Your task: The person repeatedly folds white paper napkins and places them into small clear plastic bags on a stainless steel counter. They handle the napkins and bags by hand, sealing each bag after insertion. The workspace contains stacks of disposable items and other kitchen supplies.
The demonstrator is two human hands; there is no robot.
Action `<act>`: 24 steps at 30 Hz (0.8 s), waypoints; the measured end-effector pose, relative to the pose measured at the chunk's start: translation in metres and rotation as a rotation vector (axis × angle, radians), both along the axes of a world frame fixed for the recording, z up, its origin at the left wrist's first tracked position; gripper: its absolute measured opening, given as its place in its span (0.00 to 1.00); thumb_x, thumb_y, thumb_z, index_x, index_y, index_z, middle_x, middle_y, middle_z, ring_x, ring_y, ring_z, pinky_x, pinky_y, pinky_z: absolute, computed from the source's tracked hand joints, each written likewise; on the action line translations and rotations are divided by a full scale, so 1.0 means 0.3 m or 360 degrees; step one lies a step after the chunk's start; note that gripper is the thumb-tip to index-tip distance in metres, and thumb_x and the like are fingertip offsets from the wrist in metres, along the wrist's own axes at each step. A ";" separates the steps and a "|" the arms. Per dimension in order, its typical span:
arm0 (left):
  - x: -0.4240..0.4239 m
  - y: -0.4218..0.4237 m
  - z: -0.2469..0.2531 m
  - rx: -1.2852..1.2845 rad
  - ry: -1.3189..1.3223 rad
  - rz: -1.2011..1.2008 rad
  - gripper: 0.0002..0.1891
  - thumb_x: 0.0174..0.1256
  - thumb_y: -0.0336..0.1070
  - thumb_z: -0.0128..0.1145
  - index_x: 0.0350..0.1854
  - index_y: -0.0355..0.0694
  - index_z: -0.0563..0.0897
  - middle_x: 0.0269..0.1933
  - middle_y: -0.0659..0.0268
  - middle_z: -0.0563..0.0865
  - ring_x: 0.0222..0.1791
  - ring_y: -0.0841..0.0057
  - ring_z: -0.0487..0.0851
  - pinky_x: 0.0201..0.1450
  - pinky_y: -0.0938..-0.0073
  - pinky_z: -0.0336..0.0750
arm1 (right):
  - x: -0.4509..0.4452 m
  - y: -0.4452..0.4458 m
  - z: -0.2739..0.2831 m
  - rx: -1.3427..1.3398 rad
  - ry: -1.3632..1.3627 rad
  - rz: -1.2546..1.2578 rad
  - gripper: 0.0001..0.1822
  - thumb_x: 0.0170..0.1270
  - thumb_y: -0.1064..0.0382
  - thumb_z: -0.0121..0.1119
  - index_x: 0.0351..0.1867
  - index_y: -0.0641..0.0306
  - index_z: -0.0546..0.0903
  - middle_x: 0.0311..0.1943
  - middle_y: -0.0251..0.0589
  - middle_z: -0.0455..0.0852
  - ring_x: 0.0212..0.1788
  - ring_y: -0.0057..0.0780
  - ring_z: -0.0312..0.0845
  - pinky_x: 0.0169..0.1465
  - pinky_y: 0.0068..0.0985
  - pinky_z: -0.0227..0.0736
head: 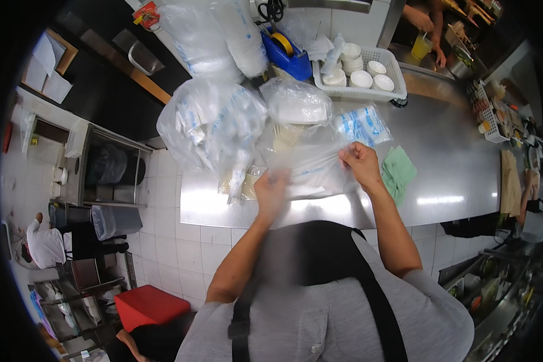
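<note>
Between my two hands a clear plastic bag (316, 167) with blue print is stretched over the front of the steel table (443, 172). My left hand (272, 185), slightly blurred, pinches its left side. At the upper right corner, the fingers of my right hand (361, 164) grip the film. White, paper-like material shows through the plastic. Just beyond lie thin wooden sticks (287, 135) and a bag of white items (301, 106). More wrapped sticks (249, 183) lie left of my left hand, beside a large bag of white packets (212, 126). A green cloth (397, 172) rests right of my right hand.
A blue-printed packet (364, 124) lies behind my right hand. Farther back are a white basket (359, 92) of small bowls, a blue tape dispenser (289, 54) and tall bagged containers (199, 40). Other people's hands (421, 20) hold a yellow drink behind the counter. A red box (151, 305) stands lower left.
</note>
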State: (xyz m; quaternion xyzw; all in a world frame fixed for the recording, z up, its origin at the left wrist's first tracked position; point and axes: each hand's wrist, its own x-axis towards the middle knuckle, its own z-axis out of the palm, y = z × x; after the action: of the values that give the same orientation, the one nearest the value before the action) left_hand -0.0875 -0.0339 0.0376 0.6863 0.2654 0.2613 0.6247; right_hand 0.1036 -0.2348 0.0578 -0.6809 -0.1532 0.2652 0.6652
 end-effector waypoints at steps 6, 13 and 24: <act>-0.066 -0.037 -0.097 -0.0096 0.0448 -0.0321 0.14 0.75 0.42 0.68 0.42 0.33 0.90 0.36 0.65 0.92 0.35 0.82 0.84 0.43 0.77 0.79 | -0.031 -0.074 -0.133 -0.0048 0.0036 -0.0001 0.03 0.72 0.69 0.68 0.41 0.66 0.85 0.31 0.32 0.88 0.30 0.16 0.80 0.38 0.19 0.75; -0.017 0.014 -0.100 -0.0284 0.0127 -0.0115 0.16 0.80 0.43 0.64 0.45 0.31 0.89 0.36 0.66 0.91 0.34 0.83 0.85 0.40 0.80 0.78 | -0.005 -0.142 -0.191 -0.0127 0.0144 0.0058 0.03 0.73 0.69 0.67 0.43 0.66 0.85 0.33 0.32 0.90 0.32 0.16 0.82 0.39 0.19 0.76; 0.003 0.099 -0.108 -0.0333 0.0181 -0.0212 0.13 0.81 0.35 0.63 0.55 0.29 0.88 0.38 0.66 0.92 0.36 0.83 0.88 0.39 0.81 0.80 | 0.053 -0.127 -0.171 -0.0182 0.0104 0.0194 0.07 0.72 0.68 0.69 0.46 0.69 0.88 0.35 0.35 0.92 0.33 0.18 0.84 0.39 0.21 0.79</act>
State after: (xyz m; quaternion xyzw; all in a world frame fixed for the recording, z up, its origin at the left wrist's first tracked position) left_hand -0.0866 -0.0043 0.0052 0.6472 0.2800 0.1510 0.6928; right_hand 0.1193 -0.2728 0.0065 -0.6982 -0.1573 0.3357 0.6125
